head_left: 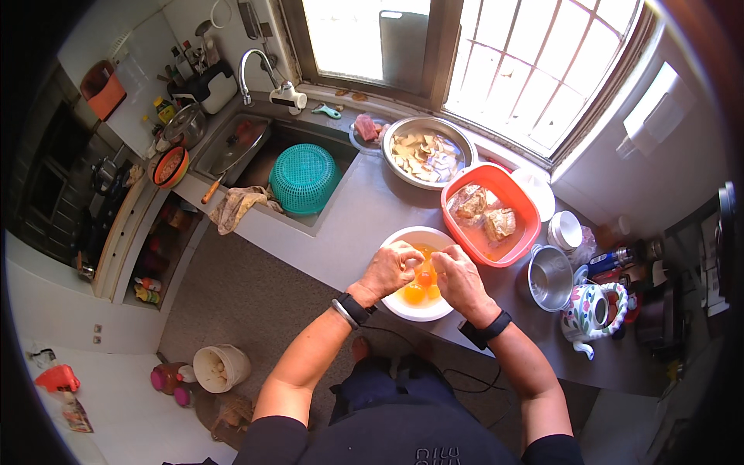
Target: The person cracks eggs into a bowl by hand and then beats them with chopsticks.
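A white bowl (419,311) stands at the counter's front edge, with several raw egg yolks (415,293) in clear egg white inside it. Both hands hover over its rim, fingertips close together above the yolks. My left hand (385,271) is curled closed at the bowl's left side. My right hand (459,280) is bent inward from the right, its fingers pinched. What the fingers hold is mostly hidden; a small pale bit shows between them, too little to name.
Behind the bowl are a red basin (511,188) with meat pieces in liquid and a steel bowl (399,174) of pale slices in water. A metal pot (549,277) and a floral teapot (585,314) stand right. Left, a teal colander (304,180) sits in the sink.
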The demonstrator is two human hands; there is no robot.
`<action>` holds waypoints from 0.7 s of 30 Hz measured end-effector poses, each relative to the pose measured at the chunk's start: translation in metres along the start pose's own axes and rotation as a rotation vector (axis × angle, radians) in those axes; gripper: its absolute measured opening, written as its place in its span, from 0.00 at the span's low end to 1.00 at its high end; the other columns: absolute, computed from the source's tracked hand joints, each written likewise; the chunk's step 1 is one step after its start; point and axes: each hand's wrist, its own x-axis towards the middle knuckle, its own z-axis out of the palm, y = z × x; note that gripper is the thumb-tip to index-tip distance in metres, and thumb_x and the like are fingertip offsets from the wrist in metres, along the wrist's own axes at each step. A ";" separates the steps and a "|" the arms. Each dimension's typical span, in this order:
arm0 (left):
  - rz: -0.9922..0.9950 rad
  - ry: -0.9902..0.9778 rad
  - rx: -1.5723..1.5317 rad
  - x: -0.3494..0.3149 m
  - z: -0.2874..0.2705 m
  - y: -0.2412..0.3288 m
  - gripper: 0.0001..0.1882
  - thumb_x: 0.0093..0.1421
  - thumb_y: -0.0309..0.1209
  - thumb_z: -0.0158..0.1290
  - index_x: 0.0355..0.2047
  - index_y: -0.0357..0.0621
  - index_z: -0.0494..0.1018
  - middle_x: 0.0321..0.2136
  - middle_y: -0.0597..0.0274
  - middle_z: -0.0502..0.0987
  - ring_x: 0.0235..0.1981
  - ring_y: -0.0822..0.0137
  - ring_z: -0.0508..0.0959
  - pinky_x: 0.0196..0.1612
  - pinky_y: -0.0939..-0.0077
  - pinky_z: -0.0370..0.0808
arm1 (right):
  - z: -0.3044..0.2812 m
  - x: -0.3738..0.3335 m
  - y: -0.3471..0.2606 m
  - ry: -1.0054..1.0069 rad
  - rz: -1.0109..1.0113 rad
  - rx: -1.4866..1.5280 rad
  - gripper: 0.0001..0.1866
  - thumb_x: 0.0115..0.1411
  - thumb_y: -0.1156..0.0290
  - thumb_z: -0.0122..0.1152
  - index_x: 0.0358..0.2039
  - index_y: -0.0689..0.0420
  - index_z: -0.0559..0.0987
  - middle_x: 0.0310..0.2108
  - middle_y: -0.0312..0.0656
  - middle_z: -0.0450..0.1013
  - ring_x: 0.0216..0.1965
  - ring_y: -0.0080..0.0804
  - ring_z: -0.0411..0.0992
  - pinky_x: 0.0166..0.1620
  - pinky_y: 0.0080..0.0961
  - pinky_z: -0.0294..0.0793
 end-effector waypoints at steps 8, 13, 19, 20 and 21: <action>0.014 0.060 -0.020 0.003 -0.012 0.017 0.13 0.49 0.19 0.53 0.37 0.35 0.78 0.35 0.52 0.78 0.34 0.60 0.80 0.40 0.74 0.80 | -0.038 0.009 -0.034 0.158 -0.056 -0.070 0.18 0.48 0.86 0.58 0.43 0.63 0.76 0.40 0.51 0.71 0.42 0.51 0.72 0.46 0.38 0.74; 0.009 0.126 -0.078 0.006 -0.020 0.035 0.15 0.50 0.19 0.54 0.40 0.37 0.78 0.35 0.52 0.78 0.33 0.60 0.80 0.40 0.74 0.80 | -0.066 0.012 -0.053 0.230 -0.094 -0.118 0.19 0.49 0.85 0.58 0.43 0.62 0.76 0.42 0.49 0.72 0.44 0.49 0.71 0.48 0.38 0.73; 0.004 0.199 -0.107 0.005 -0.020 0.033 0.13 0.55 0.22 0.56 0.42 0.38 0.77 0.36 0.56 0.79 0.35 0.67 0.80 0.43 0.76 0.78 | -0.068 0.008 -0.046 0.382 -0.052 -0.036 0.18 0.49 0.86 0.57 0.43 0.62 0.77 0.41 0.50 0.73 0.44 0.50 0.72 0.47 0.36 0.74; -0.095 0.188 -0.238 0.005 -0.016 0.032 0.13 0.57 0.23 0.57 0.44 0.38 0.77 0.37 0.59 0.79 0.36 0.70 0.79 0.45 0.77 0.77 | -0.060 0.003 -0.036 0.350 0.045 0.075 0.19 0.49 0.86 0.58 0.43 0.62 0.77 0.41 0.50 0.73 0.41 0.45 0.75 0.44 0.31 0.76; -0.091 0.190 -0.241 0.005 -0.010 0.028 0.13 0.57 0.23 0.57 0.44 0.38 0.77 0.37 0.59 0.79 0.36 0.70 0.79 0.45 0.77 0.77 | -0.048 -0.005 -0.023 0.280 0.239 0.307 0.18 0.51 0.85 0.61 0.44 0.64 0.76 0.40 0.48 0.74 0.39 0.35 0.77 0.42 0.25 0.78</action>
